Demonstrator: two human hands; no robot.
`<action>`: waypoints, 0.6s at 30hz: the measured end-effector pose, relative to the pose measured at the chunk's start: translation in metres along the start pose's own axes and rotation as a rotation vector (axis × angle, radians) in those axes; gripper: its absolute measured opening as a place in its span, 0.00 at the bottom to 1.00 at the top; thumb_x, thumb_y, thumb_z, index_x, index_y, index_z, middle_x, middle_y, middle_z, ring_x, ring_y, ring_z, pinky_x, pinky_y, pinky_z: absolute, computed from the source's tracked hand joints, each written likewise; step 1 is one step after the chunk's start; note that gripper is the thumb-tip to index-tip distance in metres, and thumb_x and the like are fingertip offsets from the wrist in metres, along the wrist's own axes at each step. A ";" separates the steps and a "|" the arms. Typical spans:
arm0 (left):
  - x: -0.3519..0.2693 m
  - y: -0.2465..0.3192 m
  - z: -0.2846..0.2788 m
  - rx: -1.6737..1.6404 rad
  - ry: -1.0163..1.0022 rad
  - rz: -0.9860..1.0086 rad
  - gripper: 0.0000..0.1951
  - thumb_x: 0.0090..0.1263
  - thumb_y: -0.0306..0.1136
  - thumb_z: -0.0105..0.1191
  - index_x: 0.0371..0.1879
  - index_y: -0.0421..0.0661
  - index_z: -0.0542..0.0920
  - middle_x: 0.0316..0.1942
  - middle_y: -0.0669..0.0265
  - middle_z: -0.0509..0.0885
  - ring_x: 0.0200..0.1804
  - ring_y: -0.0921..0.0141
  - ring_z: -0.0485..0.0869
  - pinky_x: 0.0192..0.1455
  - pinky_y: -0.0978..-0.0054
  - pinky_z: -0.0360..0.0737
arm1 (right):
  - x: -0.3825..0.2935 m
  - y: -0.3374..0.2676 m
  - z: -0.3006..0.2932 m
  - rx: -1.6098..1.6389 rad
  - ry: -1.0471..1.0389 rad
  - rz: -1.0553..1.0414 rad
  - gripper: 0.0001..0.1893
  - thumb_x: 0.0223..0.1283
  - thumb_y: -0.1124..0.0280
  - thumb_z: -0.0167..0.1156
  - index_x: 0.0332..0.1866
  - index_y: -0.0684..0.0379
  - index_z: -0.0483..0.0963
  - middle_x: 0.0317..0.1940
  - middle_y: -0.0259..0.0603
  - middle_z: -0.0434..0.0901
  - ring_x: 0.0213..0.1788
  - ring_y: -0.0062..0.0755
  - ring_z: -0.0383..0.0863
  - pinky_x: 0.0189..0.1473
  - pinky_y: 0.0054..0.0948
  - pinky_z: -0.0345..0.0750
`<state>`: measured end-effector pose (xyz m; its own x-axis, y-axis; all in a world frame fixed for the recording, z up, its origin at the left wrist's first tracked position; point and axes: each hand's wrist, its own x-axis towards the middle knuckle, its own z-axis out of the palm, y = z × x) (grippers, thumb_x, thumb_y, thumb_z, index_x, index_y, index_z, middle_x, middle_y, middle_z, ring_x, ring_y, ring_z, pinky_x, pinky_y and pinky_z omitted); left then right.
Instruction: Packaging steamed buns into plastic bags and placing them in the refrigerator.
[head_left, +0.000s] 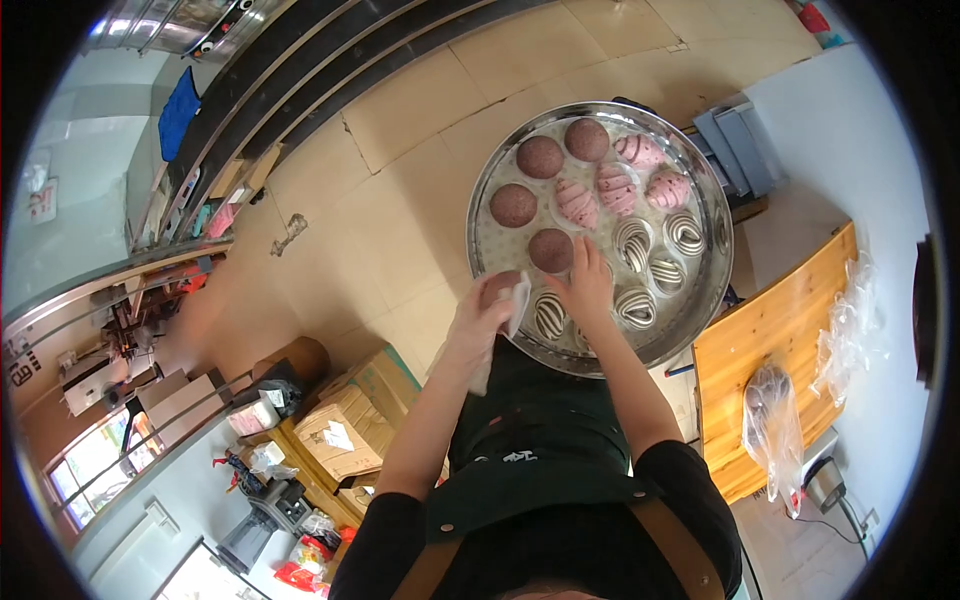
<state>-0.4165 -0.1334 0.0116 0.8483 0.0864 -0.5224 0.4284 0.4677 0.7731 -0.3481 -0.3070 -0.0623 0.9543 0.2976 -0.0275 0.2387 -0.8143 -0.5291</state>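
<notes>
A round metal steamer tray (679, 330) holds several buns in front of my apron. Smooth, speckled purple-brown round buns (540, 157) sit at its left and far side. Pink striped buns (617, 189) lie near the middle and far right, and black-and-white twisted rolls (637, 307) fill the near right. My left hand (476, 315), at the tray's near left rim, grips a purple-brown bun (499, 285) together with thin white wrapping (517, 307). Over the tray, my right hand (589, 283) has thumb and fingers spread beside another round bun (551, 250); contact is unclear.
At right stands a wooden table (727, 382) bearing a plastic bag with dark contents (769, 405) and crumpled clear plastic (847, 330). Cardboard boxes (345, 435) are stacked at lower left. Dark-edged shelving (300, 97) runs along the upper left, beyond the tiled floor (397, 217).
</notes>
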 end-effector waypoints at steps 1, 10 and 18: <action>0.011 -0.004 0.004 0.281 0.021 0.055 0.34 0.53 0.44 0.59 0.57 0.39 0.65 0.53 0.55 0.73 0.54 0.60 0.73 0.53 0.64 0.73 | -0.006 0.003 -0.007 0.008 0.003 -0.001 0.41 0.37 0.62 0.68 0.60 0.64 0.58 0.57 0.52 0.63 0.55 0.50 0.67 0.50 0.39 0.70; 0.075 -0.056 0.018 1.560 0.466 0.113 0.34 0.46 0.46 0.63 0.50 0.39 0.67 0.44 0.49 0.73 0.48 0.51 0.71 0.55 0.57 0.67 | -0.070 0.052 -0.064 0.077 0.062 0.141 0.35 0.45 0.67 0.65 0.59 0.66 0.58 0.56 0.54 0.64 0.56 0.53 0.65 0.54 0.41 0.67; 0.071 -0.082 0.006 1.509 0.462 0.328 0.39 0.45 0.32 0.62 0.57 0.39 0.56 0.54 0.43 0.61 0.56 0.45 0.62 0.60 0.55 0.60 | -0.097 0.072 -0.086 0.111 0.151 0.227 0.33 0.46 0.70 0.64 0.59 0.66 0.59 0.55 0.54 0.65 0.56 0.53 0.65 0.56 0.40 0.66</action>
<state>-0.3894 -0.1707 -0.0872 0.9186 0.3785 -0.1138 0.3934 -0.8489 0.3529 -0.4078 -0.4373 -0.0244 0.9990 0.0292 -0.0336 0.0025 -0.7893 -0.6140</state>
